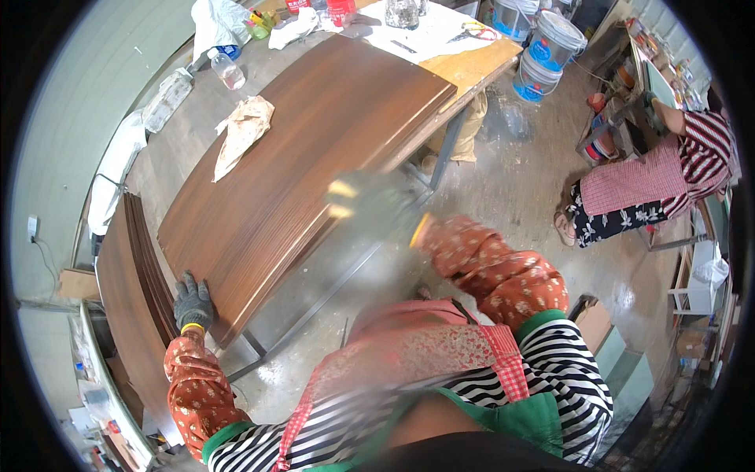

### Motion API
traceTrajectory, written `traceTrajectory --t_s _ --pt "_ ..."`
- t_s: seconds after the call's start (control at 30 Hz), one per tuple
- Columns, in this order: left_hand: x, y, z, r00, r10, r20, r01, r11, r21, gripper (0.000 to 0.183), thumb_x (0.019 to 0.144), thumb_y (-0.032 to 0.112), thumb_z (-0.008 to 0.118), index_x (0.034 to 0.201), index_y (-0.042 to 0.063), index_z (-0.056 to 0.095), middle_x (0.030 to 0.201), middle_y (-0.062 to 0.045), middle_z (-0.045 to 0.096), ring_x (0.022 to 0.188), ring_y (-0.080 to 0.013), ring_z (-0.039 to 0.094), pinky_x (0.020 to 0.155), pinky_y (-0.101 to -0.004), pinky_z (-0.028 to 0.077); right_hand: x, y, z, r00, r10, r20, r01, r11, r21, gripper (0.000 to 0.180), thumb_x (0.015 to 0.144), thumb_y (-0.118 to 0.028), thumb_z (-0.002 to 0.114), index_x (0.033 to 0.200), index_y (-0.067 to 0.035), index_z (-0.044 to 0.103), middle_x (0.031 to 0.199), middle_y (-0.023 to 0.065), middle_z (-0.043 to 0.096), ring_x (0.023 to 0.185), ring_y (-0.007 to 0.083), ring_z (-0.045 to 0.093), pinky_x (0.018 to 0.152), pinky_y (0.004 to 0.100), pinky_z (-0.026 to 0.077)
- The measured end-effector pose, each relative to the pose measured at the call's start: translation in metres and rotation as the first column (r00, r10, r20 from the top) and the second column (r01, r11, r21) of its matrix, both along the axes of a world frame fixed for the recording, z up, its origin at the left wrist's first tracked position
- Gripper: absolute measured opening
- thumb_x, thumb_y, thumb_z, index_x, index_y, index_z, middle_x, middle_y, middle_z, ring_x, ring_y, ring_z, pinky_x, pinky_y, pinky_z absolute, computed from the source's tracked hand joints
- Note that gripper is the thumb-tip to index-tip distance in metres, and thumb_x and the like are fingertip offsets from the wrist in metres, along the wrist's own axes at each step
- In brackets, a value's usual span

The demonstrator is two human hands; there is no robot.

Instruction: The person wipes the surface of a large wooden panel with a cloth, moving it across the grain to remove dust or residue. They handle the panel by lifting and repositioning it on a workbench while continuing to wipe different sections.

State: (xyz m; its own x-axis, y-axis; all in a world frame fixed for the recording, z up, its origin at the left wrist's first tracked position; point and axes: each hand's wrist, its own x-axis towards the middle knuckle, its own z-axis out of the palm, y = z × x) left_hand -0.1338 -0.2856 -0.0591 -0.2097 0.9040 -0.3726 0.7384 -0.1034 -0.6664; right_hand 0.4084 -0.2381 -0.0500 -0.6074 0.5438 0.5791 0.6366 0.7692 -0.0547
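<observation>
A long, dark brown wood-grain panel [307, 141] lies on the worktable before me. My left hand [193, 301], in a dark grey knit glove, rests on its near left end with the fingers apart. Along the panel's near edge is my right hand [377, 206], gloved and heavily blurred, with yellow patches at the fingers. The blur hides whether it grips anything. A crumpled, stained cloth [245, 133] lies on the panel towards its far edge.
Several stacked brown panels [133, 265] stand at the left. Behind the panel are a clear bottle [227, 69], scissors [475, 30] and a glass jar [402, 13]. Lidded buckets [538, 74] stand on the floor. Another person [643, 171] works at the right.
</observation>
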Motion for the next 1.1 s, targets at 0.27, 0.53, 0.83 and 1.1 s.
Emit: traceTrajectory --t_s 0.27,0.53,0.83,1.1 --pt "0.018 -0.005 0.009 0.969 0.228 0.094 -0.228 0.974 -0.005 0.054 0.104 0.031 0.037 0.156 0.019 0.033 0.169 -0.014 0.007 0.146 -0.0427 0.033 0.115 -0.0520 0.037 0.172 0.073 0.005 0.806 -0.591 -0.045 0.590 0.807 -0.025 0.030 0.087 -0.032 0.066 0.115 -0.020 0.068 0.128 0.0080 0.062 0.114 0.0314 0.058 0.095 0.0451 0.048" --pt "0.007 0.012 -0.015 0.909 0.346 0.231 -0.388 0.906 0.169 0.051 0.103 0.017 0.038 0.154 0.017 0.034 0.169 -0.011 0.011 0.137 -0.0462 0.042 0.113 -0.0472 0.041 0.193 0.086 -0.006 0.882 -0.463 -0.083 0.452 0.884 -0.120 0.041 0.087 -0.028 0.072 0.125 -0.014 0.065 0.128 0.0137 0.061 0.125 0.0353 0.053 0.103 0.0515 0.044" --pt "0.083 0.092 0.013 0.465 0.593 0.658 -0.875 0.192 0.445 0.081 0.098 0.067 0.029 0.152 0.008 0.038 0.143 -0.029 0.052 0.129 -0.0498 0.051 0.108 -0.0554 0.040 0.261 0.110 -0.013 0.497 -0.746 -0.442 0.524 0.665 -0.532 0.052 0.095 -0.023 0.070 0.139 0.001 0.054 0.135 0.0209 0.058 0.124 0.0329 0.054 0.105 0.0416 0.045" --pt "0.101 0.081 0.024 0.505 0.555 0.661 -0.850 0.186 0.493 0.075 0.099 0.064 0.034 0.142 0.005 0.051 0.134 -0.027 0.060 0.125 -0.0487 0.054 0.104 -0.0535 0.044 0.209 0.176 0.018 0.263 -0.608 -0.750 0.016 0.779 -0.626 0.044 0.101 -0.013 0.064 0.140 0.001 0.052 0.126 0.0090 0.062 0.111 0.0161 0.059 0.096 0.0288 0.049"
